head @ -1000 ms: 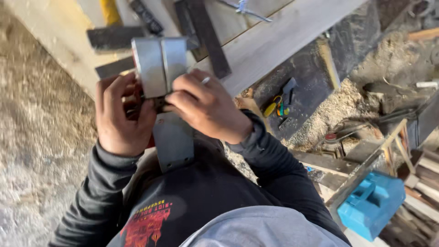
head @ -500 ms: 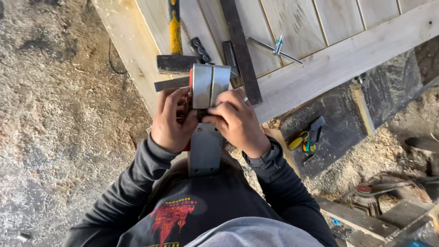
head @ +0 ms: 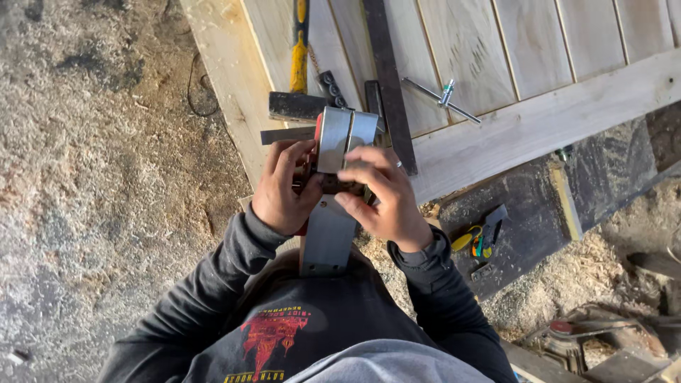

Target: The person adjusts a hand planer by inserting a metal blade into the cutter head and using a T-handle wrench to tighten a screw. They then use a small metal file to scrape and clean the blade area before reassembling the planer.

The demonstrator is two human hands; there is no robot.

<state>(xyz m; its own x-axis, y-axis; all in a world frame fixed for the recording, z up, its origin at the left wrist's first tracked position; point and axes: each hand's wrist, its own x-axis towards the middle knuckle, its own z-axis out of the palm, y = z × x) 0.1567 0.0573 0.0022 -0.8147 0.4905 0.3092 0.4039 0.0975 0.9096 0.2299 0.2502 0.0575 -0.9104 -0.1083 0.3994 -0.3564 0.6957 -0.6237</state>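
Both my hands are up in front of my chest on a grey metal power tool (head: 333,184) with a round silver housing at its top and a long flat grey body running down toward me. My left hand (head: 284,188) grips its left side. The fingers of my right hand (head: 379,195) curl over the dark middle part of the tool. The tool hovers above the near edge of a pale wooden panel (head: 496,78) made of planks.
A yellow-handled hammer (head: 299,64), a dark metal square (head: 386,85) and a thin metal rod (head: 443,99) lie on the panel. Sawdust covers the concrete floor (head: 92,177) at left. Small yellow and green tools (head: 479,241) sit on a dark board at right, with clutter beyond.
The view has swung right and steadied, bringing more of the wooden panel into sight. Both hands stay on the tool, and my right fingers have shifted slightly on its middle.
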